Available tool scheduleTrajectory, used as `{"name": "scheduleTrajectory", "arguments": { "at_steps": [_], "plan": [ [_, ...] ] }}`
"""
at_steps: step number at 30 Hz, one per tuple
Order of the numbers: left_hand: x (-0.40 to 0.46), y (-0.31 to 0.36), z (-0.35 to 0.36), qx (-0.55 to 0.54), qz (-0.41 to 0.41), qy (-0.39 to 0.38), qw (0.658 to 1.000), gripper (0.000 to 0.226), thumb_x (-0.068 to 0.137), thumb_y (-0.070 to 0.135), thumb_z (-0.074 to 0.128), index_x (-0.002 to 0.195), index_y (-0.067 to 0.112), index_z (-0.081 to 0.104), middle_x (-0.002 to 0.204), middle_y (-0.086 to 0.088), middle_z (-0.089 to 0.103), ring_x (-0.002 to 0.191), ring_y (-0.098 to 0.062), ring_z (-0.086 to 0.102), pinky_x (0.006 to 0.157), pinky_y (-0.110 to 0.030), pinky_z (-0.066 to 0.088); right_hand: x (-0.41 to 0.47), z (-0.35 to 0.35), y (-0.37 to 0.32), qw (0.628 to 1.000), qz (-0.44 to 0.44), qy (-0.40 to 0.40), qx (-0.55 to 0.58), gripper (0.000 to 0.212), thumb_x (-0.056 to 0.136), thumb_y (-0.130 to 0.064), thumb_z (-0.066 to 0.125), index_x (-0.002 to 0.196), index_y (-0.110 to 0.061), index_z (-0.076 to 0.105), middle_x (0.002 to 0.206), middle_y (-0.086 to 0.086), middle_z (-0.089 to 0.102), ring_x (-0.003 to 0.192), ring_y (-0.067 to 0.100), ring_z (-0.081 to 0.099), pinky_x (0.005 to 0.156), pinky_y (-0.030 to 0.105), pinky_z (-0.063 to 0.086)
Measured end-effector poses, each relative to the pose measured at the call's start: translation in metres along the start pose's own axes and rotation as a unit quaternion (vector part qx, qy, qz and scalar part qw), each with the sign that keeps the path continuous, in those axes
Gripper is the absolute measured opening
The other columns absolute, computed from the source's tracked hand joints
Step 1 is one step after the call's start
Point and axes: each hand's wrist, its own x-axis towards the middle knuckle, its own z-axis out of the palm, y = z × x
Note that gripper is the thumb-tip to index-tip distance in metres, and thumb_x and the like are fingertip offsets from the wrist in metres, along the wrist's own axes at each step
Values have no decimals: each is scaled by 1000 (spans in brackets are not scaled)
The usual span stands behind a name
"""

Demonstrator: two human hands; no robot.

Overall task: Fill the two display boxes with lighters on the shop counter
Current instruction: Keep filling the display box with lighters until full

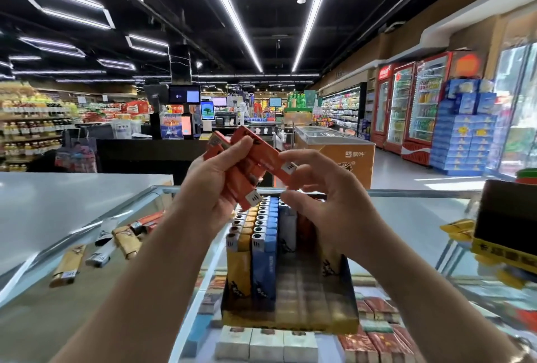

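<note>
Forearms frame the box [290,298] on the glass surface [406,217], yellow and blue rows filled. Left hand [215,185] grasps several red lighters [247,170]; right hand [322,191] pinches one. Seat it upright in the empty right rows. Loose lighters [101,246] lie left; a second box [505,231] stands right.

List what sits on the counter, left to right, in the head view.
Loose lighters → display box holding yellow then blue lighters → black box. Above the display box, the left hand grips orange lighters; the right hand pinches one.
</note>
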Motion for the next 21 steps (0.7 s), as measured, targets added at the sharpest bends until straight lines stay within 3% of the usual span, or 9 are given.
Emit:
{"name": "scheduleTrajectory", "arguments": {
  "at_steps": [2, 5, 9, 12, 17, 21],
  "plan": [
    [0, -1, 1, 7, 2, -16, 1000, 28, 65, 19, 70, 89, 8, 62, 69, -4, 71, 60, -13, 67, 51, -21, 51, 0, 3, -3, 997, 12, 11, 70, 38, 79, -7, 70, 97, -40, 62, 78, -6, 65, 73, 12, 63, 73, 33, 54],
    [-2, -5, 2, 36, -12, -31, 999, 30, 64, 20, 71, 89, 6, 62, 70, -6, 71, 58, -15, 67, 49, -22, 52, 0, 0, -4, 988, 29, 57, 139, 31, 82, -1, 64, 85, -31, 65, 76, 10, 66, 66, 27, 62, 62, 40, 53],
    [-2, -5, -2, 34, -27, -4, 999, 34, 63, 27, 71, 91, 7, 64, 77, -10, 73, 72, -20, 71, 51, -26, 54, 2, -12, 0, 964, 76, 123, 223, 21, 85, 6, 55, 88, -14, 62, 80, 11, 67, 60, 18, 65, 59, 28, 57],
    [-1, -4, -9, 32, -14, 22, 999, 29, 64, 36, 68, 84, 14, 68, 70, -4, 72, 69, -16, 71, 51, -25, 55, 4, -19, 6, 945, 96, 188, 250, 24, 87, 8, 51, 85, -14, 62, 77, 9, 65, 55, 15, 60, 53, 25, 53],
    [0, -7, -13, 47, 1, 42, 998, 33, 66, 46, 63, 84, 19, 70, 70, -1, 72, 64, -15, 70, 48, -26, 53, 5, -20, 11, 954, 88, 227, 175, 29, 87, 7, 53, 86, -20, 64, 73, 0, 60, 51, 3, 54, 46, 17, 45],
    [2, -9, -13, 28, 10, 45, 999, 36, 63, 45, 64, 86, 18, 69, 69, -1, 72, 65, -16, 70, 49, -28, 54, 5, -14, 13, 976, 68, 198, 68, 27, 85, 2, 59, 97, -22, 62, 78, -3, 61, 67, 6, 63, 54, 15, 49]
  ]
}}
